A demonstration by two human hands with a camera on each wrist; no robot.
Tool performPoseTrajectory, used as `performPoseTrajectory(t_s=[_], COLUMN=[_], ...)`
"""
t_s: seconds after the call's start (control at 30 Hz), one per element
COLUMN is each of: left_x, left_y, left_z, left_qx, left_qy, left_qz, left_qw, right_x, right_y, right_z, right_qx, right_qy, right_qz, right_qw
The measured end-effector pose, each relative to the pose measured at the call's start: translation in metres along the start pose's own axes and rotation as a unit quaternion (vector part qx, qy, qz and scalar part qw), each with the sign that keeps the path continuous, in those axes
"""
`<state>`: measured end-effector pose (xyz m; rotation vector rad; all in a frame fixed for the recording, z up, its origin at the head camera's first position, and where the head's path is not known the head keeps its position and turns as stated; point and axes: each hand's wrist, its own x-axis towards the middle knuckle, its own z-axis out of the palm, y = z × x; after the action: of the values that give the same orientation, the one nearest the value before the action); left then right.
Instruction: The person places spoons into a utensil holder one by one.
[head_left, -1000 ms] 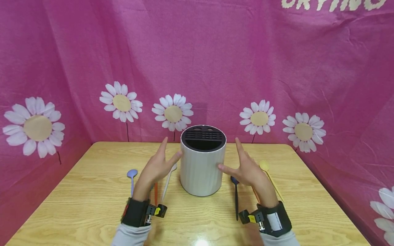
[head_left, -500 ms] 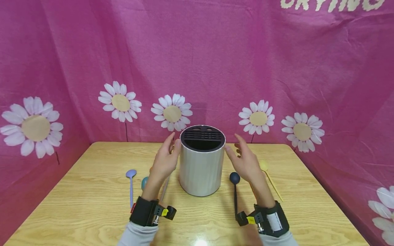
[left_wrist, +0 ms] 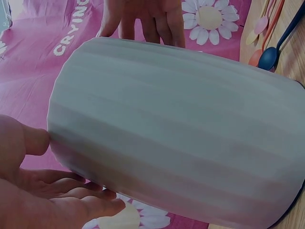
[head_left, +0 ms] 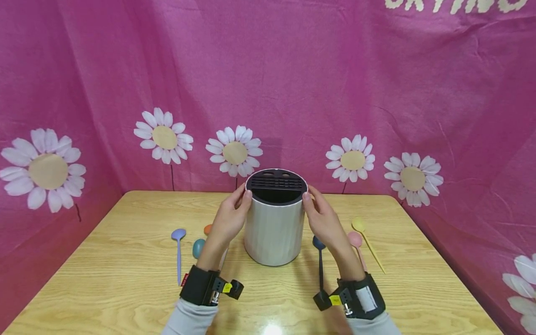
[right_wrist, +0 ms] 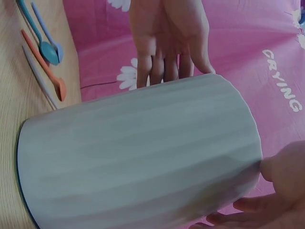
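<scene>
A ribbed white utensil holder [head_left: 274, 237] with a black slotted top [head_left: 277, 183] stands upright on the table. My left hand [head_left: 229, 219] holds its upper left side, thumb at the front just below the rim and fingers reaching round behind. On the opposite side my right hand [head_left: 325, 224] holds the rim the same way. The holder's pale wall [left_wrist: 167, 129] fills much of the left wrist view, with the thumb on its edge. In the right wrist view the base of the holder [right_wrist: 138, 157] meets the wooden tabletop.
Left of the holder lie a purple spoon [head_left: 178, 251], a teal spoon [head_left: 198, 249], an orange utensil [head_left: 207, 229] and a pale handle [head_left: 223, 260]. To its right are a navy ladle [head_left: 320, 263], a pink spoon [head_left: 355, 239] and a yellow spoon [head_left: 368, 242]. A pink curtain [head_left: 289, 93] hangs behind.
Both hands, spread beside the holder a second ago, have risen and closed in on its upper sides and now hold it near the rim. The holder stays in place.
</scene>
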<state>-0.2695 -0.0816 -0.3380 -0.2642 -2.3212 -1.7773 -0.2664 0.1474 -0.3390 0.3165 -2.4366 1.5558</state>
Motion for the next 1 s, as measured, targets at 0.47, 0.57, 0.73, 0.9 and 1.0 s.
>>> performPoseTrajectory(t_s=[0.47, 0.57, 0.73, 0.9, 1.0], left_x=[-0.006, -0.006, -0.007, -0.008, -0.009], left_y=[0.003, 0.004, 0.006, 0.008, 0.010], left_z=[-0.010, -0.012, -0.013, -0.014, -0.015], left_qx=[0.016, 0.010, 0.007, 0.013, 0.014], left_qy=[-0.040, -0.049, -0.050, -0.049, -0.051], left_qz=[0.014, 0.026, 0.030, 0.023, 0.017], left_qw=[0.9990, 0.9984, 0.9983, 0.9985, 0.9985], right_x=[-0.002, -0.003, -0.005, -0.007, -0.007], right_y=[-0.003, -0.004, -0.007, -0.010, -0.011], right_z=[-0.002, -0.004, -0.006, -0.008, -0.009], right_qx=[0.007, 0.008, 0.006, -0.004, -0.002], right_qy=[-0.015, -0.016, -0.013, -0.005, -0.002], right_qz=[0.005, 0.001, -0.001, 0.003, 0.006], right_qw=[0.9999, 0.9998, 0.9999, 1.0000, 1.0000])
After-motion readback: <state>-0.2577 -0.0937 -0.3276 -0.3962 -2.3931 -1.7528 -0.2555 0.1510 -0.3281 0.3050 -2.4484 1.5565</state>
